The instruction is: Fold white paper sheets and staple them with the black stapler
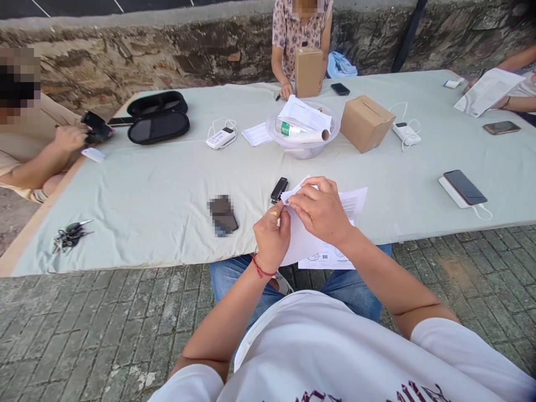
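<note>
My left hand (273, 234), with a ring and a red bracelet, is closed on the left edge of some paper sheets (296, 240). My right hand (320, 209) pinches the same sheets at their top left corner, its fingertips close to my left thumb. How many sheets are held cannot be made out. Under and to the right of my right hand lie more printed sheets (355, 202), with round stamps and a small square code near the table edge. Just beyond my left fingertips a black stapler (279, 190) rests on the cloth.
A plastic bowl (301, 149) holding papers and a roll stands ahead, beside a cardboard box (368, 124). Keys (71, 237), a pixelated dark object (223, 215), an open black case (159, 127) and a phone on a white power bank (464, 187) lie around. Other people sit at the far, left and right sides.
</note>
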A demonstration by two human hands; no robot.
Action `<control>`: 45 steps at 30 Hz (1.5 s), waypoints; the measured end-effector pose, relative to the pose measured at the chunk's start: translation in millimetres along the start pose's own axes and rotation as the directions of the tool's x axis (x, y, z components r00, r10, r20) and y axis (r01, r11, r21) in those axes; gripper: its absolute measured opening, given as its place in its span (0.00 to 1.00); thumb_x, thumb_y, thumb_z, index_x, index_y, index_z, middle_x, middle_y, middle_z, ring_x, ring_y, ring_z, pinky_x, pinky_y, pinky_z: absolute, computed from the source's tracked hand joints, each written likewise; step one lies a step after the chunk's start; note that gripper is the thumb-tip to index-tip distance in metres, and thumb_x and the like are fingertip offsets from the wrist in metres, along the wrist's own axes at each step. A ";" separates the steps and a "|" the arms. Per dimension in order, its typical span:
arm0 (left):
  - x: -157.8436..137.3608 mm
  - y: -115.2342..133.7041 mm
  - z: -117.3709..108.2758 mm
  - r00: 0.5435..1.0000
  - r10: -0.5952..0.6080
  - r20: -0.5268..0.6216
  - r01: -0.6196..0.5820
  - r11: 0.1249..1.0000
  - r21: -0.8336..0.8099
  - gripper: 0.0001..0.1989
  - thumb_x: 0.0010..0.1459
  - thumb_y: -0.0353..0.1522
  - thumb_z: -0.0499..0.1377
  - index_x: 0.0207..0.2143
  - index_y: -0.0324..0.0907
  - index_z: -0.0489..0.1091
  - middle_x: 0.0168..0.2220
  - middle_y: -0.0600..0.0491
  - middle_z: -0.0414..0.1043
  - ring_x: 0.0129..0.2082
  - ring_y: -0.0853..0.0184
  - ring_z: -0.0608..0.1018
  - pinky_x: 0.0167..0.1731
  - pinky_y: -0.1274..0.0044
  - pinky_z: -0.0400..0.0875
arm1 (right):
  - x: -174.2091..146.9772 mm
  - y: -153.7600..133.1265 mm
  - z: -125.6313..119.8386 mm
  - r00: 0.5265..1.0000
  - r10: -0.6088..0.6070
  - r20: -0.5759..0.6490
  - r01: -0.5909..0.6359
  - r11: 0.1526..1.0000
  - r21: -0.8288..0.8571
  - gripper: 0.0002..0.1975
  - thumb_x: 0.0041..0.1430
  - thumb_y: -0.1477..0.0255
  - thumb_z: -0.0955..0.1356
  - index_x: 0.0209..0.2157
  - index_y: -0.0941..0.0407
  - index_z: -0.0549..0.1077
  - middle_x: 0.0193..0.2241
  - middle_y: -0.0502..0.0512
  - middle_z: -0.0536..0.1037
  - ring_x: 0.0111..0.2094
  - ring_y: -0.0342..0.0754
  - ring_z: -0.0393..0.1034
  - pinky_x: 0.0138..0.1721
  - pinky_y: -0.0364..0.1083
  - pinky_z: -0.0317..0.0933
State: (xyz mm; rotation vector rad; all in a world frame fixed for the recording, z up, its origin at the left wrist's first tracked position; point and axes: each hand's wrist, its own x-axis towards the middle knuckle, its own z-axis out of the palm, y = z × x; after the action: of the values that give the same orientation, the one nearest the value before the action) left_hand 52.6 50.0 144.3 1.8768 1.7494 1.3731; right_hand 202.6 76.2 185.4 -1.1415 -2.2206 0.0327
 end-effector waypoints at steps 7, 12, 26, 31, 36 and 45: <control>2.1 2.8 -2.7 0.998 -0.054 0.009 0.054 0.998 -0.024 0.13 0.64 0.33 0.54 0.45 0.40 0.76 0.36 0.49 0.81 0.33 0.67 0.81 0.36 0.77 0.73 | -4.1 -4.4 -0.7 1.000 -0.005 0.005 0.005 1.000 0.018 0.11 0.68 0.70 0.63 0.39 0.51 0.78 0.35 0.54 0.79 0.50 0.54 0.63 0.51 0.56 0.49; 2.5 3.9 -3.8 0.996 -0.086 0.024 0.088 0.994 -0.066 0.13 0.65 0.33 0.53 0.46 0.41 0.76 0.36 0.51 0.81 0.33 0.68 0.81 0.36 0.78 0.72 | -9.8 -11.1 4.4 1.000 -0.012 -0.020 0.012 1.000 -0.003 0.10 0.67 0.72 0.64 0.42 0.51 0.77 0.35 0.54 0.79 0.49 0.54 0.63 0.51 0.57 0.48; 1.5 5.2 -8.7 0.999 -0.042 0.018 0.044 0.988 -0.151 0.14 0.66 0.35 0.53 0.46 0.42 0.76 0.38 0.51 0.81 0.34 0.67 0.81 0.38 0.76 0.74 | 3.2 10.4 -22.7 0.996 0.093 0.012 -0.094 0.992 0.078 0.13 0.66 0.68 0.64 0.48 0.49 0.77 0.48 0.57 0.75 0.54 0.59 0.60 0.52 0.60 0.58; -0.9 7.1 -9.0 0.999 -0.025 0.031 0.030 0.985 -0.171 0.14 0.66 0.36 0.53 0.46 0.43 0.76 0.40 0.50 0.81 0.36 0.67 0.81 0.40 0.75 0.74 | 11.0 21.1 -26.5 0.996 0.036 0.077 -0.041 0.996 0.074 0.14 0.65 0.70 0.64 0.49 0.49 0.77 0.56 0.58 0.70 0.58 0.61 0.57 0.53 0.63 0.59; 0.1 6.1 -7.3 0.998 -0.057 0.037 0.063 0.981 -0.185 0.14 0.65 0.34 0.53 0.46 0.42 0.76 0.39 0.50 0.81 0.35 0.68 0.81 0.39 0.76 0.74 | 9.8 21.7 -23.0 0.998 0.034 0.058 -0.040 0.992 0.118 0.12 0.65 0.70 0.65 0.43 0.48 0.79 0.51 0.56 0.74 0.58 0.60 0.57 0.55 0.64 0.57; -3.4 -0.5 -2.3 0.999 -0.033 0.034 0.040 0.974 -0.221 0.12 0.63 0.38 0.57 0.43 0.41 0.75 0.38 0.50 0.80 0.36 0.67 0.81 0.38 0.76 0.74 | -5.1 -1.0 -7.4 0.966 0.148 0.214 -0.217 0.913 0.346 0.28 0.62 0.55 0.67 0.59 0.54 0.67 0.57 0.63 0.71 0.58 0.60 0.63 0.57 0.62 0.60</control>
State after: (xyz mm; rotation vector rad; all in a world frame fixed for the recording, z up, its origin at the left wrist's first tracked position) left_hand 51.1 46.2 143.6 1.7285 1.5370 1.4519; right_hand 208.1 70.0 188.9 -1.1641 -2.1321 0.6313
